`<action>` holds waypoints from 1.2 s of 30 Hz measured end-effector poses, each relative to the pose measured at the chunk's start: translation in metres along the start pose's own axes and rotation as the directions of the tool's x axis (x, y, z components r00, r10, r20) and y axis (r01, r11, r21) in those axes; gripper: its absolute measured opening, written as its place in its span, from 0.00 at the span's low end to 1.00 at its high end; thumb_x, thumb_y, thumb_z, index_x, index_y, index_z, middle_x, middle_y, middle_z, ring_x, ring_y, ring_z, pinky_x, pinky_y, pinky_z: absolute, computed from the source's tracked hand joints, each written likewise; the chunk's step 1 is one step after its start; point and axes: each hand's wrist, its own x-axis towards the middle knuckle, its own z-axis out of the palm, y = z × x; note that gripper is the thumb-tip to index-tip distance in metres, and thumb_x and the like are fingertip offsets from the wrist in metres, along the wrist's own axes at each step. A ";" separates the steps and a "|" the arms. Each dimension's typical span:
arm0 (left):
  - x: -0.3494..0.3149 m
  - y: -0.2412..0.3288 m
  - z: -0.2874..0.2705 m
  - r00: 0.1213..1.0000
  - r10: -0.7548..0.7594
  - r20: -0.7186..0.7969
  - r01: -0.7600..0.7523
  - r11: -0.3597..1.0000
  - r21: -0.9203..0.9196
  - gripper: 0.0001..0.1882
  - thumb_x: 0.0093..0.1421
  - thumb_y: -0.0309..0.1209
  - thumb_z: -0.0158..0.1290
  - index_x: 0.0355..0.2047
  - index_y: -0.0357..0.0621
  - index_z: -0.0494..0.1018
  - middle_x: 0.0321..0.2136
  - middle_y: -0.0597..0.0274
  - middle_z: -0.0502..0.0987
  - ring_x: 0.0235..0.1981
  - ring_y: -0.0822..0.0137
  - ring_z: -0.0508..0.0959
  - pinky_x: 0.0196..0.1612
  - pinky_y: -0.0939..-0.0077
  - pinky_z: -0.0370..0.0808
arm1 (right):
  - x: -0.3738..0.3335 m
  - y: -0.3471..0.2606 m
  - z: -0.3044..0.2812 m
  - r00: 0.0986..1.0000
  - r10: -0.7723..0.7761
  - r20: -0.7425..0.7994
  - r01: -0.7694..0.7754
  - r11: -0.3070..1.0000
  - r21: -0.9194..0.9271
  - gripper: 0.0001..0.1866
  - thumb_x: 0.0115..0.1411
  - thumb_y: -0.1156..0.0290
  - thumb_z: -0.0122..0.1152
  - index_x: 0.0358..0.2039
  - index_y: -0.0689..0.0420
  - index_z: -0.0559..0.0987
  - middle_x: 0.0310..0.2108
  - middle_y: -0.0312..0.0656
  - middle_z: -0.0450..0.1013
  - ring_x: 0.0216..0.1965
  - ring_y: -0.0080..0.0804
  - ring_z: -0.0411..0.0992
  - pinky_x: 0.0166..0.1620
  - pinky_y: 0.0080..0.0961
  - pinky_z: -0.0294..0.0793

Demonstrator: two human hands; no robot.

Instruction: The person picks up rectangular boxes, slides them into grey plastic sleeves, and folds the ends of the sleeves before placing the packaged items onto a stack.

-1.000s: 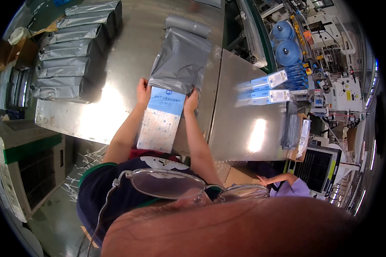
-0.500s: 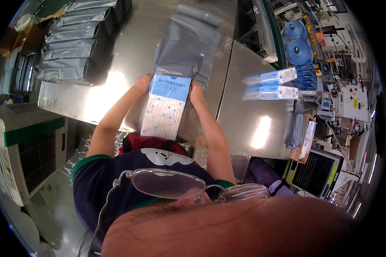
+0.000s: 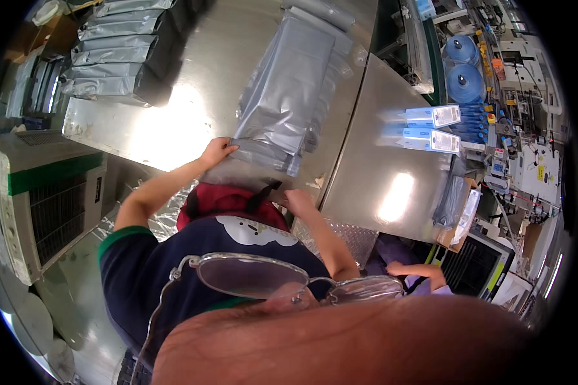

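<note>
factory floor: metal tables [image 3: 369, 151], stacked grey bags [image 3: 117, 43], machinery [image 3: 538, 168]

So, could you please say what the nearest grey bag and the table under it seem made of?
Grey bag: probably thin plastic film, semi-glossy, by its creases and highlights. Table: likely bare metal, perhaps steel, given its grey sheen and bright reflections.

The desk [image 3: 205, 58] is shiny metal, lit by bright glare to the left of the bag [image 3: 286, 83] and split by a seam [image 3: 350, 135] to its right. The bag is gray and wrinkled, with more gray plastic [image 3: 322, 106] showing along its right side. A gray roll [image 3: 321, 11] lies just beyond its far end. Well left of the bag, gray parcels [image 3: 119, 52] sit close together in a row. Right of the bag, past the seam, lie two blue packs [image 3: 424, 140].
</note>
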 end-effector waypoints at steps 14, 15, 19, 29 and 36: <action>-0.022 -0.004 0.012 0.990 -0.066 0.122 0.130 0.742 -0.658 0.07 0.51 0.26 0.44 0.19 0.37 0.68 0.14 0.66 0.69 0.16 0.78 0.65 0.21 0.85 0.63 | 0.107 -0.078 -0.022 0.513 0.134 -0.848 0.619 0.627 0.473 0.06 0.43 0.75 0.58 0.21 0.61 0.70 0.16 0.38 0.60 0.16 0.25 0.60 0.19 0.17 0.59; -0.027 -0.001 0.013 0.988 -0.084 0.129 0.148 0.747 -0.648 0.07 0.51 0.26 0.45 0.19 0.37 0.68 0.13 0.66 0.68 0.15 0.76 0.65 0.21 0.84 0.63 | 0.083 -0.066 -0.018 0.427 0.263 -0.865 0.552 0.682 0.480 0.06 0.44 0.76 0.56 0.18 0.61 0.68 0.16 0.38 0.60 0.16 0.26 0.59 0.20 0.18 0.58; -0.033 -0.032 -0.002 0.982 0.177 -0.072 -0.154 0.957 0.246 0.10 0.44 0.27 0.48 0.30 0.42 0.67 0.27 0.60 0.69 0.26 0.67 0.68 0.28 0.78 0.66 | -0.059 0.053 0.151 0.985 -0.004 -0.174 0.032 0.987 0.158 0.15 0.45 0.73 0.51 0.36 0.60 0.67 0.24 0.48 0.68 0.26 0.41 0.68 0.26 0.36 0.64; 0.043 0.026 -0.049 0.582 0.770 0.260 -0.767 0.414 0.490 0.10 0.42 0.26 0.46 0.29 0.43 0.69 0.36 0.65 0.69 0.43 0.66 0.65 0.51 0.60 0.53 | 0.043 0.070 -0.037 0.721 -0.362 -0.590 0.295 0.932 -0.212 0.17 0.42 0.70 0.51 0.37 0.54 0.68 0.21 0.39 0.66 0.26 0.34 0.66 0.29 0.27 0.64; 0.076 0.016 -0.026 0.927 -0.155 -0.341 0.007 0.918 -0.397 0.13 0.50 0.34 0.47 0.15 0.37 0.69 0.10 0.58 0.65 0.14 0.70 0.63 0.23 0.75 0.62 | 0.073 0.044 -0.071 0.466 0.479 -0.744 0.383 0.649 0.658 0.12 0.50 0.69 0.49 0.16 0.64 0.71 0.13 0.42 0.62 0.17 0.31 0.58 0.23 0.21 0.57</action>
